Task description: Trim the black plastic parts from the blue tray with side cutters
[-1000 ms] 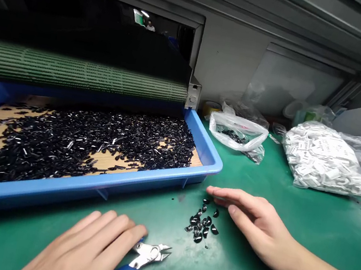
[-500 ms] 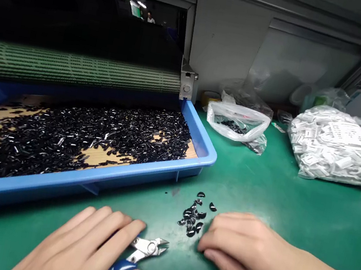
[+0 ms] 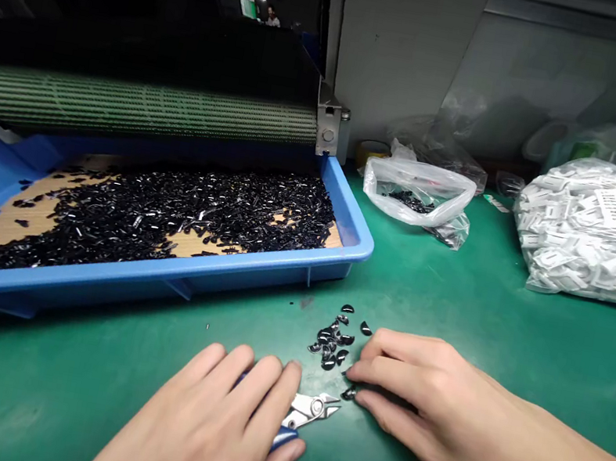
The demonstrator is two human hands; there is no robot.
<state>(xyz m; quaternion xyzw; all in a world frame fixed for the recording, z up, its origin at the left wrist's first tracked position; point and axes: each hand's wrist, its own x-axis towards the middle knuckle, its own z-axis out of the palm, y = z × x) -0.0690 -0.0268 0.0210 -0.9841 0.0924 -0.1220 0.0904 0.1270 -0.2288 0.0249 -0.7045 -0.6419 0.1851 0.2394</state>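
Note:
My left hand [image 3: 223, 422] is wrapped round a pair of nippers [image 3: 305, 413] with blue handles and a silver head; the jaw tips point right and stand slightly apart. Just beyond the tips is a small, shiny black half-round piece [image 3: 349, 393], pinched at the fingertips of my right hand [image 3: 427, 398]. The fingers partly cover that piece. A loose heap of similar black half-round pieces [image 3: 329, 339] lies on the green table [image 3: 483, 317], beyond the nippers and left of my right hand.
A blue tray [image 3: 278, 266] at the left holds many small black parts, below a green ribbed conveyor belt [image 3: 156, 108]. At the back stands an open clear bag [image 3: 418, 194] with black parts inside. A bulging bag of white parts [image 3: 599, 234] lies at the right.
My left hand has moved right with the nippers, bringing the jaws near my right hand. A black piece now shows at my right fingertips. The camera view has shifted slightly.

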